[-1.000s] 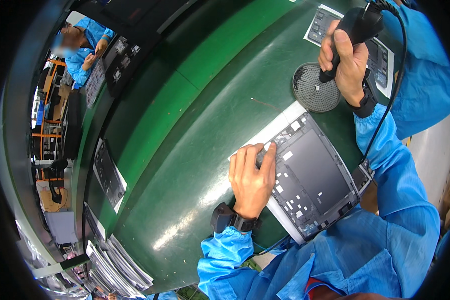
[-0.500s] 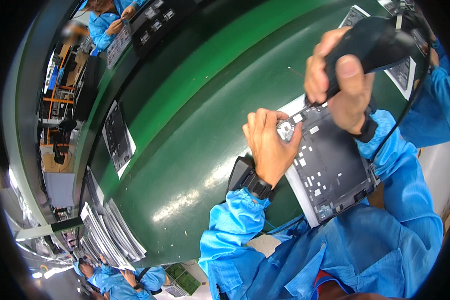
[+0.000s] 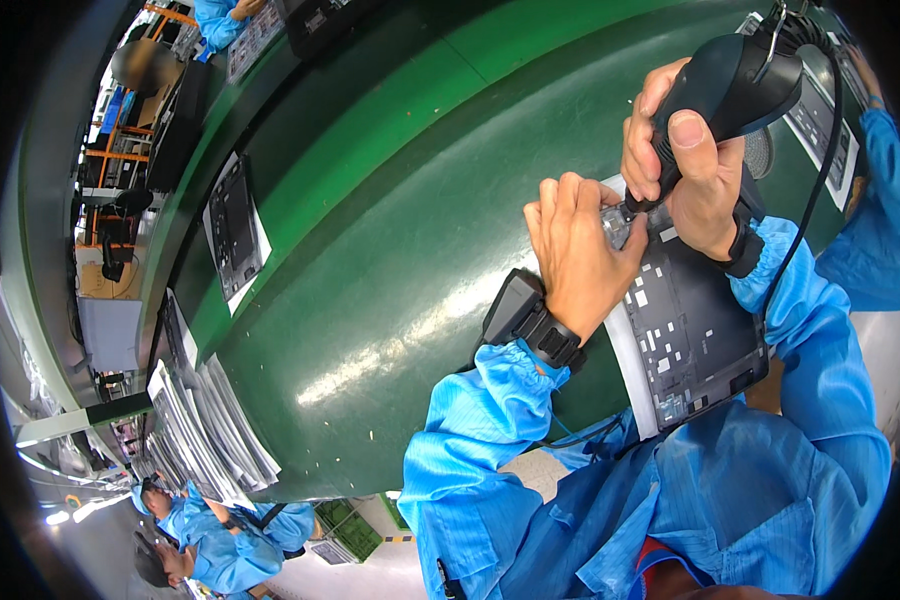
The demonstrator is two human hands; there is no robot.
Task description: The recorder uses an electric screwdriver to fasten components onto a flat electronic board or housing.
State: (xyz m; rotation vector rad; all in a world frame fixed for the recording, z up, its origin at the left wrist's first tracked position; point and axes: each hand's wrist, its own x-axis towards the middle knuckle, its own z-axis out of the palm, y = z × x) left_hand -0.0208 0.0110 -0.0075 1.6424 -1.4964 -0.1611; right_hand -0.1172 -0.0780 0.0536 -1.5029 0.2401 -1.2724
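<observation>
Right hand [image 3: 708, 192], holding the black tool [image 3: 725, 85], moved from the round dish [image 3: 760, 155] to the dark panel [image 3: 715, 315]; I couldn't tell if the left hand [image 3: 583, 245] gripped.

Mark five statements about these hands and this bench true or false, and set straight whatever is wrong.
1. The right hand grips a black tool. True.
2. The left hand is well away from the panel. False: it is at the panel's edge, close to the tool's lower end.
3. The panel is dark, with small white patches on it. True.
4. The stack is on the picture's right. False: it is at the lower left.
5. The bench is green. True.
</observation>
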